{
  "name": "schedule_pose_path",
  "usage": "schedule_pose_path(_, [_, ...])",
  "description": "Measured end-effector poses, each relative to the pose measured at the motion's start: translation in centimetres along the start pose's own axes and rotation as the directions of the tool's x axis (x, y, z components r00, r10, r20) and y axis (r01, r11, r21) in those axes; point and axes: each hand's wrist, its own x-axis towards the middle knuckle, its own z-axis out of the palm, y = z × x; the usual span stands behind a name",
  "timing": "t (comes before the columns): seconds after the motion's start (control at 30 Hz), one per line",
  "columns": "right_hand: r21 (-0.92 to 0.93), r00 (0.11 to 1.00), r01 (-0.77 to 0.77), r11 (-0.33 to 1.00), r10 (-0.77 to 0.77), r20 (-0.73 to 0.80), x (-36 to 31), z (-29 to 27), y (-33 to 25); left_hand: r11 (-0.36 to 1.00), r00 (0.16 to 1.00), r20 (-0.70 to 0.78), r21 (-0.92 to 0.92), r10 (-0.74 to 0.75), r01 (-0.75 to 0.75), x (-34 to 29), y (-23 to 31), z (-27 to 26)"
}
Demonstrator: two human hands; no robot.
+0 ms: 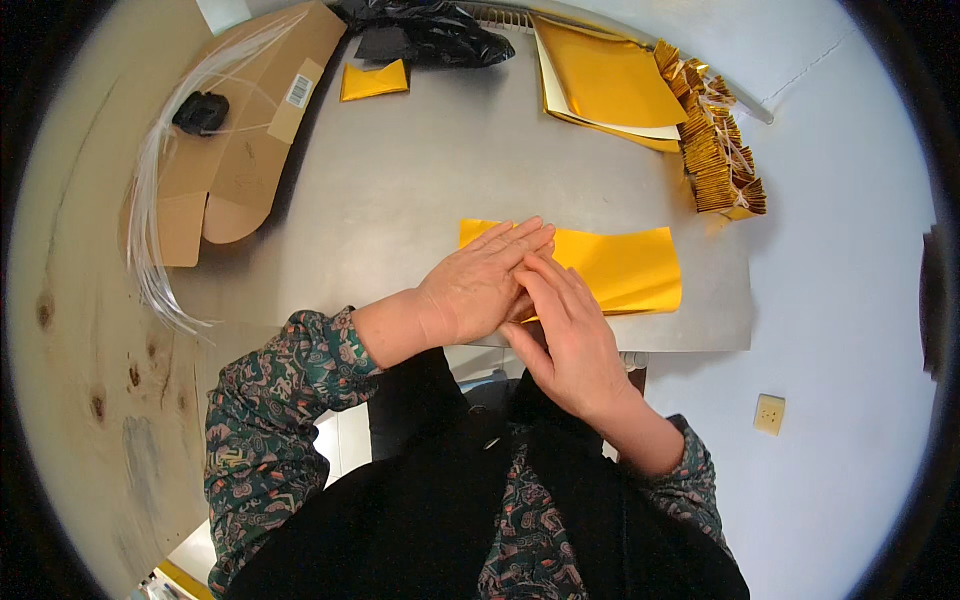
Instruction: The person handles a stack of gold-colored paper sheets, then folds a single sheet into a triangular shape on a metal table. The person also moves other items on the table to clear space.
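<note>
1 gold sheet (pixel 630 265) lies near, right of centre, apparently unfinished; left hand (pixel 478 283) flat, fingers extended; right hand (pixel 570 350) bent against it, grip indeterminate; far right, folded bundles (pixel 718 165) look done, stacked sheets (pixel 610 80) remain.

A golden-yellow sheet (pixel 622 268) lies near the near edge of the table (pixel 400 180), somewhat right of the middle. It is a wide strip, its longer side going from left to right, with a smooth, slightly shiny face. The far edge makes a soft wave, and at the near right the surface bends gently. The left hand (pixel 485 278) and the right hand (pixel 570 340) are over its left part, so only a far left corner shows there. Whether it is folded double, I cannot tell.
</note>
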Motion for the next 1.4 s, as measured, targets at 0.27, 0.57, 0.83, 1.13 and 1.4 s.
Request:
schedule_pose_path(0.27, [-0.254, 0.989, 0.029, 0.967, 0.009, 0.146, -5.2, -0.1, 2.4, 0.99, 0.998, -0.02, 0.13, 0.059, -0.056, 0.1, 0.2, 0.4])
schedule_pose_path(0.57, [-0.285, 0.992, 0.022, 0.958, 0.015, 0.129, -6.7, -0.7, 2.7, 0.996, 0.998, -0.004, 0.065, 0.064, -0.063, 0.1, -0.1, 0.0])
schedule_pose_path(0.83, [-0.456, 0.975, -0.163, 0.875, 0.213, 0.06, -10.2, -3.4, 5.4, 0.996, 0.998, 0.017, 0.069, 0.054, -0.055, 0.3, 0.0, -0.2])
schedule_pose_path(1.13, [-0.38, 0.963, -0.263, 0.887, 0.269, -0.038, -9.8, -4.1, 5.7, 0.996, 0.998, 0.004, 0.068, 0.062, -0.063, 0.1, -0.3, -0.1])
schedule_pose_path(1.4, [-0.04, 0.979, -0.084, 0.996, 0.075, -0.187, -2.1, -2.4, 3.9, 0.994, 0.997, -0.013, 0.073, 0.08, -0.078, 0.0, -0.4, 0.1])
